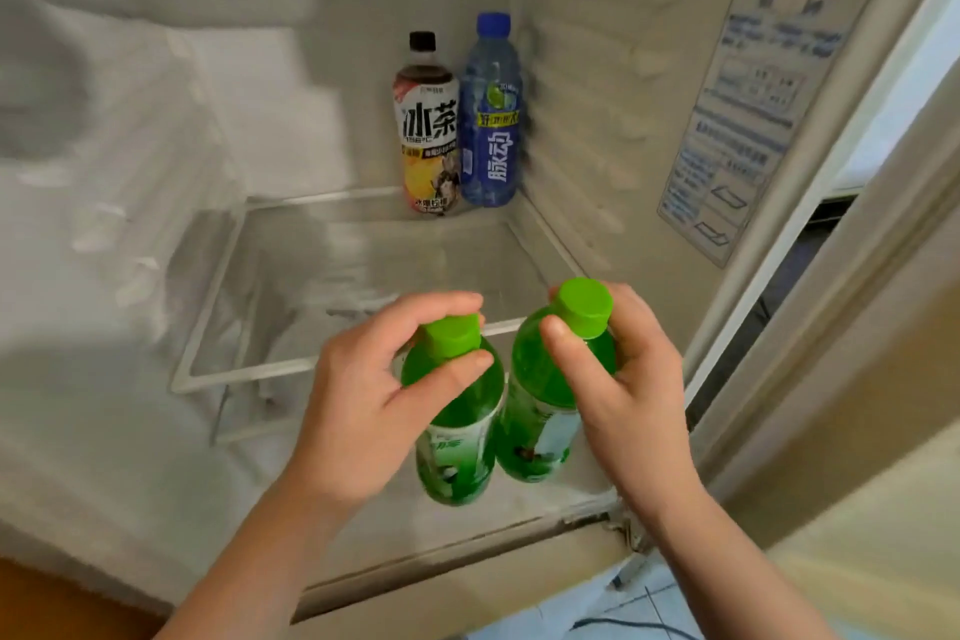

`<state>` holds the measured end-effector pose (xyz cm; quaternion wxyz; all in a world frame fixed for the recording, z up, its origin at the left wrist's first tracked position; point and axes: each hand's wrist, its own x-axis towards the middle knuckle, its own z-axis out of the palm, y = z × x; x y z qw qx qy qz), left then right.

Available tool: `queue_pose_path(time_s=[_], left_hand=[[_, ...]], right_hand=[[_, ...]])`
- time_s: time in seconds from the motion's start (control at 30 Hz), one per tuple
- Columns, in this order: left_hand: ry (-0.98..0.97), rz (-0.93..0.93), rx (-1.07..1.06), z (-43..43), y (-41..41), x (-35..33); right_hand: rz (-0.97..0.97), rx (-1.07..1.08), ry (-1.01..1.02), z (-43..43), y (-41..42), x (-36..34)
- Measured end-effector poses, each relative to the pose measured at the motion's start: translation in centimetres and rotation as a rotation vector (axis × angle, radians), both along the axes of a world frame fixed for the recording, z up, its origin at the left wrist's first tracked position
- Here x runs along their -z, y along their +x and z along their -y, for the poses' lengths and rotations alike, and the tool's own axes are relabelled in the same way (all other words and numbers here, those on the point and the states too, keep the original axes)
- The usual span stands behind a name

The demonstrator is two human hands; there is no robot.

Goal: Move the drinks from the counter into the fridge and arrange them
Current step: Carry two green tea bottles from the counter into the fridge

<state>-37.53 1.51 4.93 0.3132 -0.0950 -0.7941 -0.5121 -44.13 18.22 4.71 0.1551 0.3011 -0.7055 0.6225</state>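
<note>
Both hands are busy here; left hand (363,400) pinches the neck of one green bottle (457,431) just under its cap; right hand (618,379) wraps the neck of the second green bottle (545,411); both sit side by side, touching, in front of the glass shelf (363,276); iced tea bottle (428,130) and blue bottle (491,120) already stand in the fridge's back right corner.

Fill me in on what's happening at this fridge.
A person is loading drinks into the open fridge. The left hand grips one green bottle near its cap, and the right hand grips a second green bottle the same way. Both bottles are in the air at the front of the glass shelf, not yet set down. An iced tea bottle and a blue bottle already stand upright side by side in the shelf's back right corner.
</note>
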Motion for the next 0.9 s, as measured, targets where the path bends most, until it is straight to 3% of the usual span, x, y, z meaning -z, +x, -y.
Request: queue_pose_path(time_s=[0.37, 0.63, 0.9], left_hand=[[0.035, -0.213, -0.048, 2.2, -9.2, -8.7], [0.028, -0.177, -0.106, 3.1, -15.7, -6.1], [0.019, -0.137, -0.128, 3.3, -17.9, -4.9]], right_hand=[[-0.037, 0.030, -0.174, 4.2, -7.0, -6.9], [0.076, 0.166, -0.070, 5.9, -12.3, -6.7], [0.172, 0.167, -0.055, 6.5, -14.4, -5.8]])
